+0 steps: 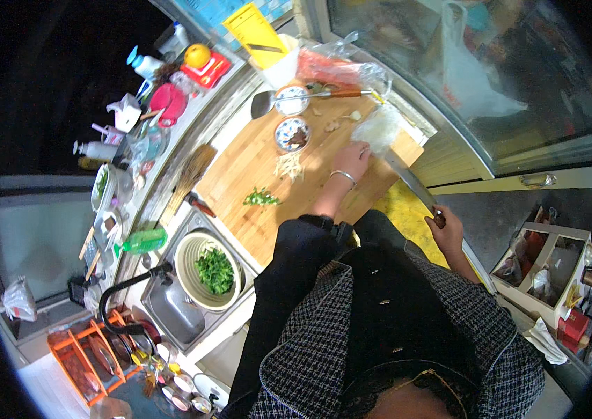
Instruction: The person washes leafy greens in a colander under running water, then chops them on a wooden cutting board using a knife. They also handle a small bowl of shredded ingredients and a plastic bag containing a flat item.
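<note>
My right hand (446,225) grips the handle of a long kitchen knife (411,178), its blade reaching towards the right end of the wooden cutting board (238,225). Near the blade's tip, my left hand (353,158) is over the board beside a clear plastic bag (378,130); its fingers are bent, and whether they hold anything is hidden. Chopped greens (262,197) and pale thin strips (289,166) lie on the board. Above the strips are a patterned bowl with dark pieces (291,134) and another with white contents (292,100). Garlic-like pieces (332,125) lie nearby.
A spatula (263,105) lies across the upper bowl. Left of the board are a straw brush (191,173), a red-handled tool (202,205) and a steel sink (175,314) with a basin of cut greens (186,256). A yellow slicer (256,36) stands behind. An open drawer-like box (547,230) is right.
</note>
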The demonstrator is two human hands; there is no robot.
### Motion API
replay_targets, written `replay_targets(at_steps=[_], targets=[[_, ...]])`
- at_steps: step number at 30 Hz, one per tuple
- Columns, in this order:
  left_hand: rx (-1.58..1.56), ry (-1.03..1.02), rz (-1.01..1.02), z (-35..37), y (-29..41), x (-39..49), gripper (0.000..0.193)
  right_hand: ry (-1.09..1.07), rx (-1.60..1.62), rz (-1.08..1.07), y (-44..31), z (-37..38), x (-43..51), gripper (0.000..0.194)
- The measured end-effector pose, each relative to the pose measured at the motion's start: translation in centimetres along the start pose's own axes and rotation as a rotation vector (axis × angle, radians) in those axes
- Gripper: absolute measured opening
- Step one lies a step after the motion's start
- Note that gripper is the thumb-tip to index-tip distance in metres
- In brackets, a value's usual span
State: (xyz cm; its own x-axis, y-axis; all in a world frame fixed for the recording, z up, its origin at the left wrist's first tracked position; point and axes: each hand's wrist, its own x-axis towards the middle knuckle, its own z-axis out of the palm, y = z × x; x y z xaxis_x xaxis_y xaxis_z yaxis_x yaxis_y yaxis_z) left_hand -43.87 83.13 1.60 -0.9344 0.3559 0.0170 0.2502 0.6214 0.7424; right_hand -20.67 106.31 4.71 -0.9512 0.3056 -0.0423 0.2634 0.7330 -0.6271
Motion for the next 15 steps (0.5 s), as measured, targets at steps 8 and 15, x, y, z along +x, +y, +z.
replay_targets(at_steps=[8,15], targets=[[0.598,-0.198,0.121,4.6,1.3,4.6,0.022,0.165,0.011,0.099,4.2,-1.8,2.1,0.034],[0.330,-0.437,-0.144,3.3,2.3,2.6,0.021,0.060,0.000,0.078,4.0,-1.2,5.9,0.034]])
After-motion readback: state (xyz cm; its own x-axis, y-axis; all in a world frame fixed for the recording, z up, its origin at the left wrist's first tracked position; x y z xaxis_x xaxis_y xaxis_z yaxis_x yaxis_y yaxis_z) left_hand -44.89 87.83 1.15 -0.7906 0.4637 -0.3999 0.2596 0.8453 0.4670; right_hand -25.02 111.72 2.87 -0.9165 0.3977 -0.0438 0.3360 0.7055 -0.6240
